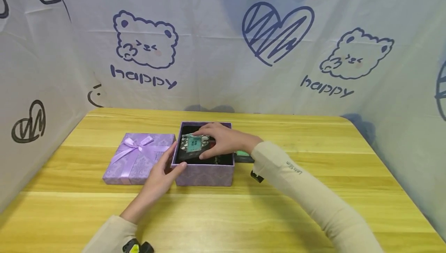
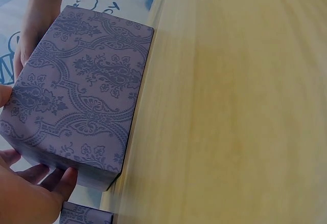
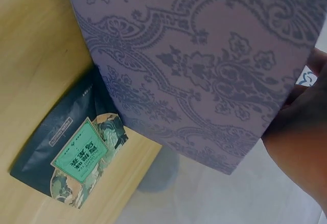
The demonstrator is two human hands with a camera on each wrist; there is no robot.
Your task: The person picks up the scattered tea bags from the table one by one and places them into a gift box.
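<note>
A purple patterned gift box [image 1: 205, 175] stands without its lid on the table, dark inside. My left hand [image 1: 158, 173] holds its left side, thumb at the front corner; in the left wrist view the fingers [image 2: 64, 183] bend against the side wall. Inside the box, a dark tea pouch [image 1: 194, 144] with a green label lies tilted near the rim. My right hand [image 1: 223, 139] reaches in over the right wall and grips this pouch between thumb and fingers. The right wrist view shows mostly the box's outer wall [image 3: 204, 70], which hides the pouch in the hand.
Left of the box lies the purple lid [image 1: 139, 160] with a ribbon bow. Another dark tea pouch [image 3: 71, 147] with a green label lies flat on the table [image 1: 244, 214] against the box's right side, partly behind the right wrist. A printed cloth [image 1: 216, 75] hangs behind the table.
</note>
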